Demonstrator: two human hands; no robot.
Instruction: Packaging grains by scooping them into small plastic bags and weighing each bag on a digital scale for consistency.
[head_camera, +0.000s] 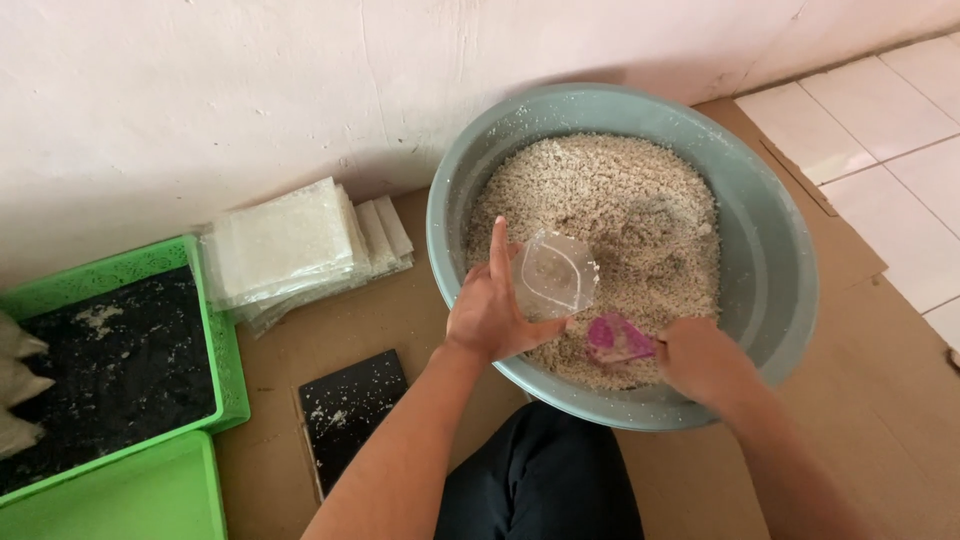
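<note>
A large grey-green basin (780, 260) sits on the floor against the wall, filled with pale crumbly grain (610, 200). Over its near side my left hand (492, 310) holds a clear plastic bag (555, 272) open, index finger pointing up. My right hand (700, 358) grips a pink scoop (617, 338) just below the bag, its bowl at the grain's surface.
A stack of flat filled clear packets (295, 245) lies by the wall to the left. A green plastic tray (120, 370) with a dark lining stands at far left. A small black board (350, 405) lies on brown cardboard (890, 390). White tiles show at the right.
</note>
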